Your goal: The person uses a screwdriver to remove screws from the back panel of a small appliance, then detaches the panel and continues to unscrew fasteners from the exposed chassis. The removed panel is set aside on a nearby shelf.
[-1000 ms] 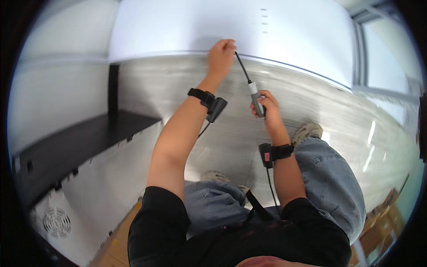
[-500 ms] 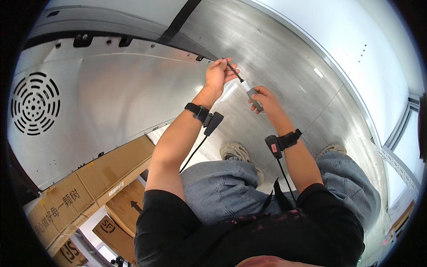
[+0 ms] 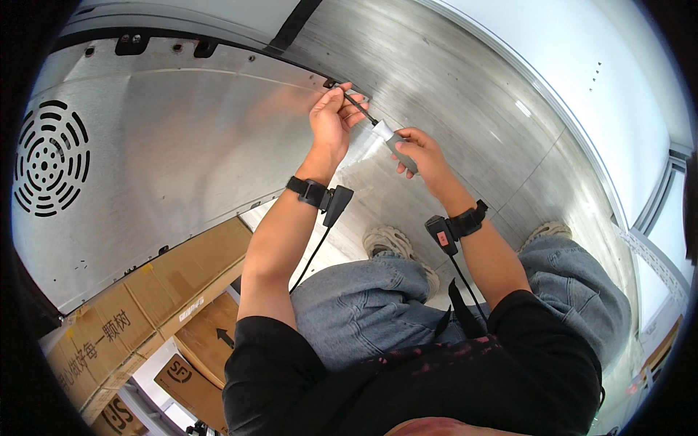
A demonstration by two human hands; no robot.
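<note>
My right hand [image 3: 427, 158] is wrapped round the grey handle of a screwdriver [image 3: 382, 131], which has a silver collar and a dark shaft. The shaft slants up and left to the far right corner of a large bare metal panel [image 3: 189, 145]. There my left hand [image 3: 332, 125] pinches the front end of the shaft between thumb and fingertips, its other fingers loosely spread. A small black bracket lies at that corner, close to my fingertips. My fingers hide the screwdriver's tip, so whether it touches a screw cannot be made out.
Round vent slots [image 3: 45, 166] pierce the panel's left part. Cardboard boxes [image 3: 171, 280] are under its near edge. A white wall or cabinet face [image 3: 574, 80] curves along the right, above the grey floor [image 3: 436, 80]. Cables hang from both my wrist straps.
Both hands and the screwdriver have moved a little left, bringing my left fingertips to the panel's corner. The panel appears slightly higher and farther left in view.
</note>
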